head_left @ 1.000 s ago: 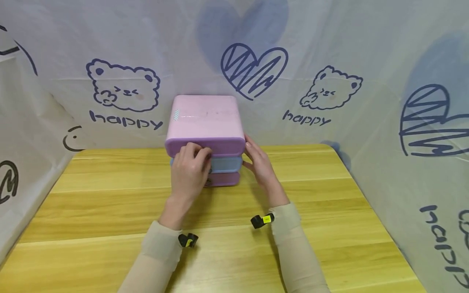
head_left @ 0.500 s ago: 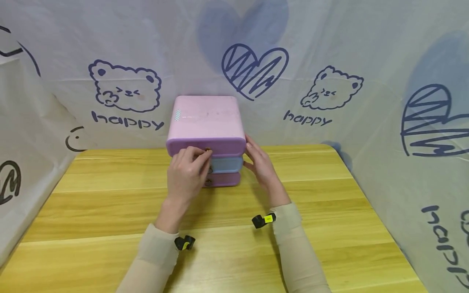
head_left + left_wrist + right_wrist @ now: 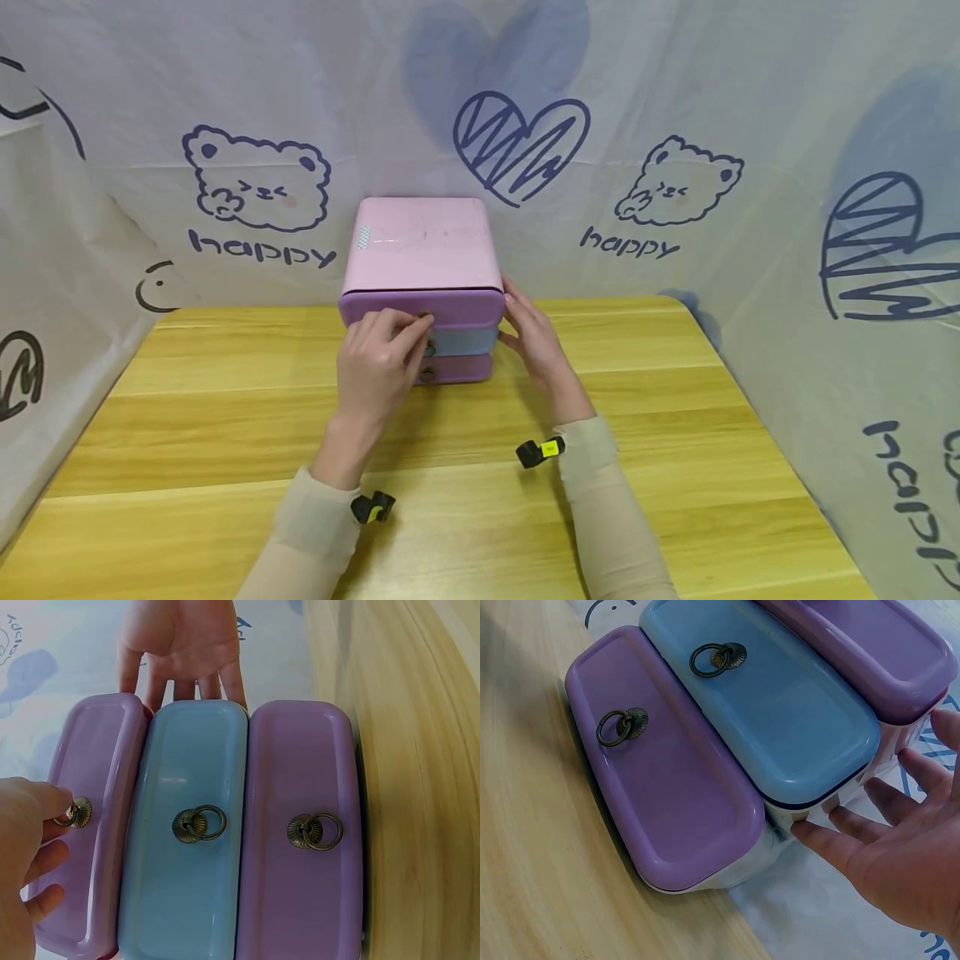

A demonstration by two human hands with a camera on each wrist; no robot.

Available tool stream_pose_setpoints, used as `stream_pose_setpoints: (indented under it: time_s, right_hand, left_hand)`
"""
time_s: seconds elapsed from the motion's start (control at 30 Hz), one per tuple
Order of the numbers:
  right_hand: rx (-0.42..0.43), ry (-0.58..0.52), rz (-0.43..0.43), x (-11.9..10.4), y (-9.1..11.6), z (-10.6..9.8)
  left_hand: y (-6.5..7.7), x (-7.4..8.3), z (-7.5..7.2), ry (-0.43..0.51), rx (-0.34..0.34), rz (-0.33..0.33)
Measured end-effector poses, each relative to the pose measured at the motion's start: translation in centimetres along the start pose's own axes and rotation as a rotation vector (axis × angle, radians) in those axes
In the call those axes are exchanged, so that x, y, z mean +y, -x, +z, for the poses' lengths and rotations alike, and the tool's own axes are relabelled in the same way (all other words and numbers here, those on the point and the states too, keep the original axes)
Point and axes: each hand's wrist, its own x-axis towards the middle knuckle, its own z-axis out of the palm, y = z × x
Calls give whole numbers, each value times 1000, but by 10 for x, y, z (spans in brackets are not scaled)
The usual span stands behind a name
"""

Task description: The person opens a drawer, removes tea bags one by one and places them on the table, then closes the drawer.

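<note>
The top drawer (image 3: 465,309) now sits slightly out from the cabinet (image 3: 423,242), with a thin dark gap under the cabinet's top edge, and your left hand (image 3: 375,362) is drawn back a little with it. In front of the cabinet, you pinch that drawer's ring (image 3: 73,817) between thumb and index finger; your other fingers are off it. Your right hand (image 3: 534,333) rests on the cabinet's right side, fingers spread. Lower on the cabinet's front are the blue drawer (image 3: 184,885) and the bottom drawer (image 3: 304,892). The cabinet stands on the surface (image 3: 637,400), with printed cloth (image 3: 540,50) behind it.
</note>
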Motion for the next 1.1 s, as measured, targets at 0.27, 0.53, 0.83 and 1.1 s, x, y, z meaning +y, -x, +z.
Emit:
stream_pose_setpoints:
  time_s: [0.27,0.53,0.83,1.1]
  right_hand:
    - [0,15,11,-1,2,1]
    - [3,-13,7,17,-8,-7]
    - [33,-13,4,22,-11,-9]
    - [37,-11,4,21,-11,-9]
  left_hand:
    - [4,6,-9,13,-2,-19]
    - [6,10,-17,40,-12,-21]
    - [7,13,-23,51,-8,14]
    - [7,16,-28,54,-22,31]
